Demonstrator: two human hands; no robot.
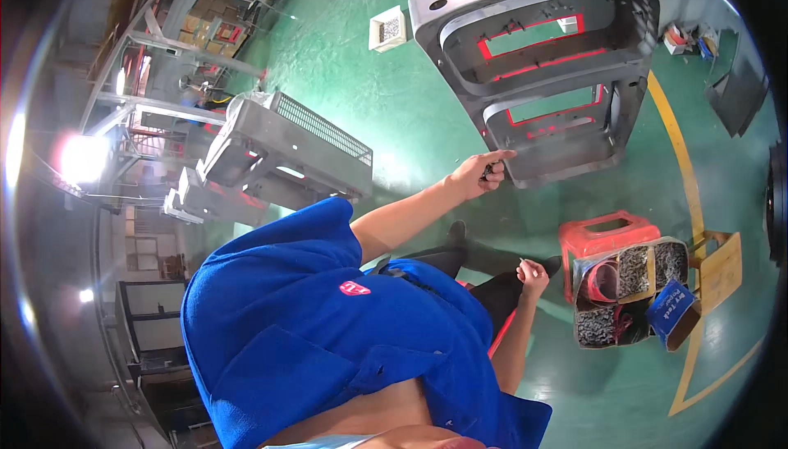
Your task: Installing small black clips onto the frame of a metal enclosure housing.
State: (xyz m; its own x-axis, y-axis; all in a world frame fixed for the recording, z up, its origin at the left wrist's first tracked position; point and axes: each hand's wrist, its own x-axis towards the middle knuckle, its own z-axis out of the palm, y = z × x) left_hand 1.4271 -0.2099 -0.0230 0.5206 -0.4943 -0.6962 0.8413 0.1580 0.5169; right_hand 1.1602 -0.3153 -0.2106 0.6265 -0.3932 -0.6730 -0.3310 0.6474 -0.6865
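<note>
My left hand reaches to the lower edge of a large grey metal housing with two framed openings. Its index finger is stretched out at the housing's edge; the other fingers curl round small dark pieces, too small to name. Lower and to the right, my right hand is raised with its fingertips pinching a small pale piece whose kind I cannot make out. Near that hand is a divided tray with several lots of small metal fasteners and a red cup.
A red plastic stool stands behind the tray. Beside it are a blue box and a yellow carton. Another grey housing stands to the left. A white bin sits on the green floor, where a yellow line runs.
</note>
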